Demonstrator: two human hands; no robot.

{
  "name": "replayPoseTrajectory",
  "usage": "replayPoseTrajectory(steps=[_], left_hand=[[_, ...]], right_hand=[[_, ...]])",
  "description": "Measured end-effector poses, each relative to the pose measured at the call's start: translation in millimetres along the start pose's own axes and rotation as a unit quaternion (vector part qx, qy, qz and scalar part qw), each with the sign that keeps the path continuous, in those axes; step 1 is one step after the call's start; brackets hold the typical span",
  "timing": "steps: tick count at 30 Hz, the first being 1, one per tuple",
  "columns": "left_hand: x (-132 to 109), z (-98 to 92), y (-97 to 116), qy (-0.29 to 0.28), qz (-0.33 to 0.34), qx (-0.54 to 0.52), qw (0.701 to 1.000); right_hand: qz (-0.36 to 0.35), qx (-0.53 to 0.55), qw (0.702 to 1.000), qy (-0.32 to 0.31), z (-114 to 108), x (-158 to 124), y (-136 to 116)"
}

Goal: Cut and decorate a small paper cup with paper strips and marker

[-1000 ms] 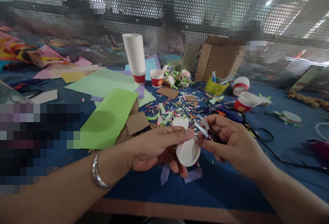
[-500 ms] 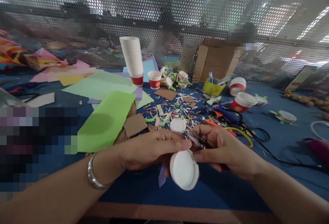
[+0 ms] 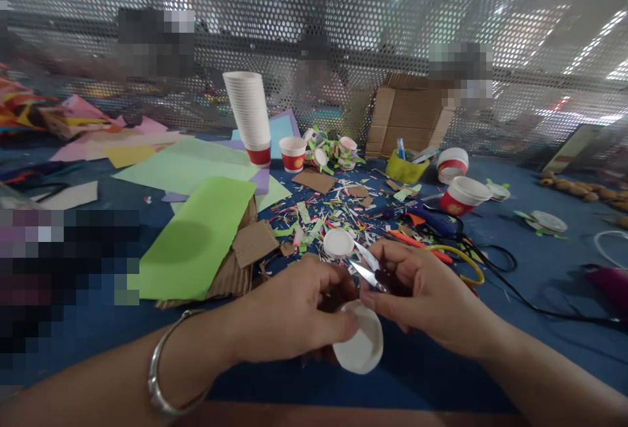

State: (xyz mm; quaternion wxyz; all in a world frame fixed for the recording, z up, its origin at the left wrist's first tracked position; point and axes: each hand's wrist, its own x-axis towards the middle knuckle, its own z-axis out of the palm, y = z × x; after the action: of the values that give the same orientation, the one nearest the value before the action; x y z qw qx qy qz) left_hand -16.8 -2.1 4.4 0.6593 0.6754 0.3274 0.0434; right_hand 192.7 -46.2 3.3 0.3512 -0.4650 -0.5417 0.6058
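Note:
My left hand [image 3: 304,309] is closed on a round white paper cup bottom [image 3: 360,342], its thumb lying over the edge of the disc. In my right hand [image 3: 415,283] is a pair of scissors [image 3: 367,270], the blades spread apart and pointing up and to the left. The fingertips of the right hand are close above the cup bottom; whether they touch it I cannot tell. Another white cup bottom [image 3: 338,242] lies on the table just beyond the blade tips, among paper scraps [image 3: 314,211].
Green paper [image 3: 201,237] rests on cardboard at the left. Behind stand a tall cup stack [image 3: 248,113], a red-and-white cup [image 3: 293,154] and a yellow-green container [image 3: 407,167]. A black cable [image 3: 530,306] and yellow-handled tool [image 3: 466,257] lie right. A perforated metal screen [image 3: 333,8] closes the back.
The scissor blades have spread apart. My left thumb has moved down onto the cup bottom, which has shifted slightly lower and turned.

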Motion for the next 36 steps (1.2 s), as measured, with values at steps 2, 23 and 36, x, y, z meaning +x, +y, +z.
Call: replayPoseTrajectory(steps=[2, 23, 36], left_hand=[[-1, 4.0, 1, 0.052, 0.04, 0.06, 0.996], [8, -0.9, 1, 0.162, 0.073, -0.175, 0.968], [4, -6.2, 3, 0.184, 0.128, -0.078, 0.971]], right_hand=[[-0.007, -0.006, 1.0, 0.01, 0, 1, 0], [-0.109, -0.283, 0.947, 0.1, -10, -4, -1], [-0.13, -0.35, 0.926, 0.064, -8, -8, -6]])
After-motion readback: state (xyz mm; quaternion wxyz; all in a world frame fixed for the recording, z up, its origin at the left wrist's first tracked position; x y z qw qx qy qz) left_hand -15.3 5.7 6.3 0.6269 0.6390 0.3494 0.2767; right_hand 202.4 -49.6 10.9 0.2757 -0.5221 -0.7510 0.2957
